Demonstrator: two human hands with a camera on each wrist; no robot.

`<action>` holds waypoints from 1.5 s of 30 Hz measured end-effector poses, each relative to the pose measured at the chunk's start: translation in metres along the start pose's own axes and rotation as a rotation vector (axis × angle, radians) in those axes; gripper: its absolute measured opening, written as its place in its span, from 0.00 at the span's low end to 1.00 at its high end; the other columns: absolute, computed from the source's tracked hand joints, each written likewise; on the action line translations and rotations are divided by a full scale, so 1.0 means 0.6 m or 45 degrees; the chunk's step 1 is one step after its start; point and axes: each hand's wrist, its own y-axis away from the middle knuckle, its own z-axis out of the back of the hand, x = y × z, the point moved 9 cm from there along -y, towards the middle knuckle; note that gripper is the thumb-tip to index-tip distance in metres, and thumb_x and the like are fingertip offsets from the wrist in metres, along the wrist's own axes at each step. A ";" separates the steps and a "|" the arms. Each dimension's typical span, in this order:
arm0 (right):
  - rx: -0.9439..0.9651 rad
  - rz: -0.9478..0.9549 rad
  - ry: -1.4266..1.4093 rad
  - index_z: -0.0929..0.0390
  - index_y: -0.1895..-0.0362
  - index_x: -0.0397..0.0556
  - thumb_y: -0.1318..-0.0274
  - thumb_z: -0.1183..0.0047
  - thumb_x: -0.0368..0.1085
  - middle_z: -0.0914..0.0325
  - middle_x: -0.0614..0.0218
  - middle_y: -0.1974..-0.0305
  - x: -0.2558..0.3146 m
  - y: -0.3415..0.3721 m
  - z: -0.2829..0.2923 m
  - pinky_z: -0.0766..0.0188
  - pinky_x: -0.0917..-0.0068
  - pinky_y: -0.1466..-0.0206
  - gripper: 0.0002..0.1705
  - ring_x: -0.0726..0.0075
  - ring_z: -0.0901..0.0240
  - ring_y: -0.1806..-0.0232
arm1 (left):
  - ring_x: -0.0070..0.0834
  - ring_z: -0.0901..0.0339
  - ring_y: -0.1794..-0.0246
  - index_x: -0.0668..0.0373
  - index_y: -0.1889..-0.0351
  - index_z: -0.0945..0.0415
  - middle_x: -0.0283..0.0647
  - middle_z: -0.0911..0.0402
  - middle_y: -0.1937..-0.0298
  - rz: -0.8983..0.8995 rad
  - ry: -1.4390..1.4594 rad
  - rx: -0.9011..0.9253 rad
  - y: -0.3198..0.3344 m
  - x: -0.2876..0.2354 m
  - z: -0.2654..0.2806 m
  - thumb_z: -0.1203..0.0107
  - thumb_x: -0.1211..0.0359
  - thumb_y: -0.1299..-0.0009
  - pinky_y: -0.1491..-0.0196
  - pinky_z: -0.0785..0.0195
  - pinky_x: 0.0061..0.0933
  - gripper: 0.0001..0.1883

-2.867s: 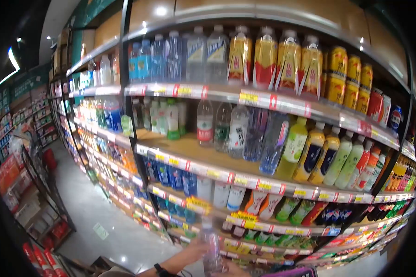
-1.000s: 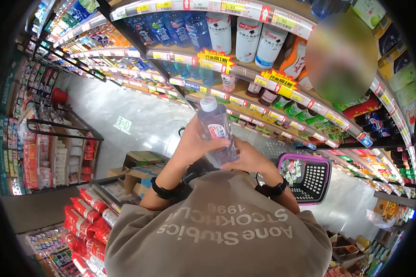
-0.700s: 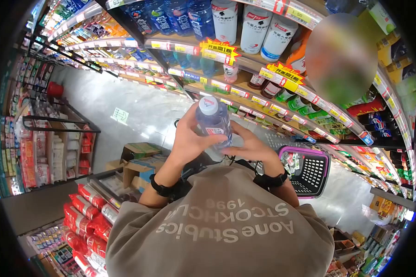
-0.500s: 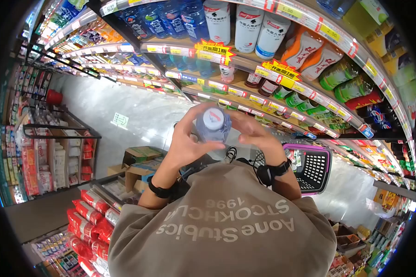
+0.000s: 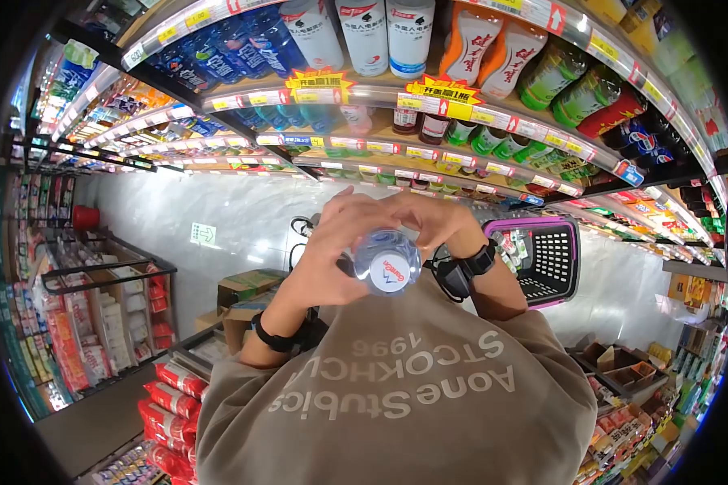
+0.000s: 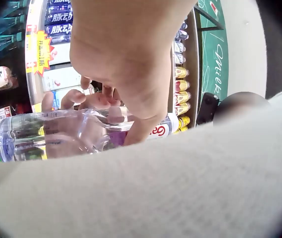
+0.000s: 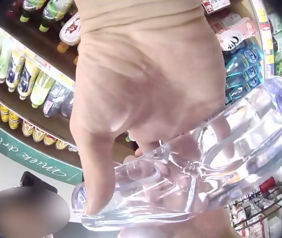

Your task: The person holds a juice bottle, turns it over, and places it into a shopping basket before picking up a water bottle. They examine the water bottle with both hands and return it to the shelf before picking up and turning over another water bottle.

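A clear plastic bottle (image 5: 376, 246) with a white cap (image 5: 389, 272) is held in front of the chest, its cap facing the head camera. My left hand (image 5: 332, 246) curls round its left side; in the left wrist view the thumb (image 6: 143, 126) lies across the bottle (image 6: 36, 136) near red lettering. My right hand (image 5: 437, 220) grips the far right side. From the right wrist view, my right palm (image 7: 146, 84) lies over the bottle (image 7: 240, 148), with the thumb (image 7: 98, 188) bent onto one end. Some fingers show through the clear plastic.
Drink shelves (image 5: 364, 97) curve across the front, full of bottles. A black shopping basket with a purple rim (image 5: 576, 263) stands on the floor at right, holding small packets. Cardboard boxes (image 5: 251, 284) and red bags (image 5: 170, 404) are at left.
The view has swung down from the shelves to the hands. The bottle has tipped from showing its front label to pointing its cap at the head camera. My right hand has closed in round it.
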 end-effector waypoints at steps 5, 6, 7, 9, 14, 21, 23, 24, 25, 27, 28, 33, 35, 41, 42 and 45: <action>0.023 -0.088 0.100 0.19 0.49 0.43 0.76 0.16 0.53 0.18 0.60 0.49 -0.007 0.016 0.003 0.28 0.65 0.42 0.46 0.59 0.22 0.46 | 0.40 0.27 0.37 0.54 0.49 0.19 0.35 0.18 0.48 0.023 0.036 0.045 -0.009 -0.007 -0.018 0.26 0.67 0.54 0.27 0.46 0.50 0.30; 0.025 -0.073 0.120 0.18 0.49 0.44 0.77 0.16 0.52 0.18 0.60 0.49 -0.006 0.018 0.002 0.28 0.65 0.42 0.47 0.59 0.22 0.45 | 0.40 0.27 0.37 0.54 0.50 0.20 0.35 0.18 0.47 0.033 0.061 0.040 -0.009 -0.008 -0.020 0.26 0.68 0.54 0.28 0.45 0.50 0.30; 0.026 -0.057 0.139 0.18 0.49 0.44 0.78 0.16 0.52 0.18 0.60 0.49 -0.007 0.021 0.002 0.28 0.65 0.42 0.47 0.59 0.22 0.45 | 0.41 0.27 0.37 0.55 0.50 0.20 0.36 0.18 0.47 -0.002 0.050 0.052 -0.010 -0.013 -0.022 0.26 0.68 0.54 0.28 0.45 0.51 0.30; 0.029 -0.048 0.147 0.18 0.49 0.45 0.80 0.15 0.51 0.18 0.60 0.48 -0.005 0.024 0.002 0.28 0.65 0.41 0.47 0.59 0.22 0.45 | 0.41 0.27 0.36 0.56 0.50 0.20 0.38 0.19 0.46 -0.073 0.026 0.075 -0.014 -0.020 -0.025 0.26 0.69 0.55 0.28 0.44 0.52 0.30; 0.036 -0.068 0.103 0.18 0.48 0.46 0.83 0.14 0.49 0.18 0.61 0.47 0.003 0.030 0.001 0.28 0.66 0.41 0.48 0.60 0.22 0.44 | 0.41 0.25 0.37 0.56 0.52 0.19 0.39 0.19 0.48 -0.124 -0.094 0.109 -0.017 -0.027 -0.032 0.29 0.70 0.57 0.25 0.50 0.59 0.29; 0.034 0.062 0.140 0.19 0.46 0.47 0.84 0.14 0.49 0.18 0.62 0.47 0.004 0.032 0.000 0.28 0.66 0.40 0.51 0.61 0.22 0.43 | 0.40 0.24 0.39 0.56 0.53 0.19 0.38 0.18 0.50 -0.123 -0.094 0.119 -0.016 -0.031 -0.035 0.30 0.69 0.58 0.23 0.56 0.64 0.29; 0.045 0.111 0.186 0.19 0.46 0.47 0.84 0.14 0.49 0.18 0.62 0.47 0.013 0.031 -0.003 0.28 0.66 0.40 0.51 0.61 0.22 0.43 | 0.40 0.24 0.39 0.56 0.54 0.19 0.39 0.18 0.50 -0.130 -0.099 0.127 -0.016 -0.034 -0.038 0.30 0.68 0.58 0.23 0.57 0.64 0.28; 0.043 0.114 0.176 0.19 0.46 0.46 0.83 0.14 0.49 0.18 0.62 0.47 0.013 0.032 -0.002 0.28 0.67 0.40 0.51 0.61 0.22 0.43 | 0.40 0.24 0.40 0.56 0.54 0.19 0.39 0.18 0.49 -0.133 -0.102 0.130 -0.015 -0.034 -0.038 0.30 0.68 0.58 0.23 0.57 0.64 0.28; 0.041 0.116 0.165 0.19 0.46 0.46 0.83 0.14 0.50 0.18 0.62 0.47 0.012 0.034 -0.002 0.28 0.67 0.40 0.51 0.61 0.23 0.43 | 0.40 0.24 0.40 0.56 0.53 0.19 0.40 0.19 0.49 -0.122 -0.118 0.145 -0.015 -0.032 -0.039 0.30 0.68 0.58 0.23 0.57 0.64 0.28; 0.032 0.086 0.093 0.20 0.45 0.45 0.82 0.14 0.51 0.18 0.62 0.47 0.008 0.035 -0.003 0.28 0.67 0.40 0.51 0.61 0.23 0.43 | 0.41 0.25 0.40 0.56 0.53 0.19 0.41 0.19 0.48 -0.098 -0.152 0.174 -0.014 -0.027 -0.042 0.29 0.68 0.58 0.23 0.57 0.64 0.29; 0.026 0.053 0.033 0.20 0.45 0.45 0.81 0.14 0.52 0.18 0.61 0.47 0.007 0.035 -0.003 0.29 0.67 0.40 0.52 0.61 0.23 0.43 | 0.41 0.25 0.40 0.56 0.52 0.19 0.41 0.19 0.48 -0.100 -0.167 0.166 -0.015 -0.029 -0.041 0.29 0.67 0.57 0.23 0.57 0.64 0.29; -0.026 -0.008 -0.061 0.20 0.45 0.42 0.77 0.15 0.55 0.19 0.60 0.46 -0.004 0.042 0.000 0.29 0.66 0.40 0.51 0.62 0.24 0.44 | 0.43 0.25 0.39 0.56 0.49 0.20 0.41 0.19 0.47 -0.072 -0.183 0.151 -0.025 -0.040 -0.032 0.25 0.64 0.54 0.24 0.56 0.63 0.31; -0.064 -0.018 -0.136 0.20 0.45 0.41 0.75 0.16 0.56 0.19 0.60 0.46 -0.001 0.043 0.003 0.29 0.66 0.41 0.51 0.64 0.24 0.44 | 0.43 0.25 0.40 0.57 0.49 0.21 0.41 0.19 0.48 -0.045 -0.163 0.117 -0.026 -0.037 -0.026 0.20 0.58 0.56 0.24 0.53 0.59 0.35; -0.101 -0.020 -0.256 0.21 0.44 0.39 0.70 0.16 0.54 0.18 0.63 0.48 0.005 0.038 -0.003 0.28 0.66 0.43 0.49 0.69 0.25 0.47 | 0.43 0.25 0.39 0.59 0.49 0.21 0.43 0.19 0.48 0.026 -0.125 0.075 -0.021 -0.027 -0.019 0.17 0.56 0.58 0.26 0.46 0.53 0.38; -0.099 0.001 -0.254 0.21 0.44 0.38 0.70 0.16 0.53 0.18 0.63 0.48 0.006 0.034 -0.004 0.28 0.67 0.43 0.49 0.70 0.25 0.47 | 0.43 0.25 0.39 0.60 0.49 0.21 0.43 0.19 0.48 0.027 -0.113 0.055 -0.019 -0.026 -0.016 0.17 0.56 0.58 0.27 0.45 0.51 0.38; -0.109 0.117 -0.231 0.21 0.44 0.39 0.70 0.15 0.50 0.18 0.64 0.48 -0.003 0.022 -0.008 0.27 0.68 0.45 0.48 0.71 0.25 0.48 | 0.47 0.27 0.37 0.60 0.42 0.24 0.47 0.21 0.42 0.086 -0.005 0.090 -0.005 -0.009 -0.015 0.19 0.57 0.55 0.28 0.45 0.52 0.42</action>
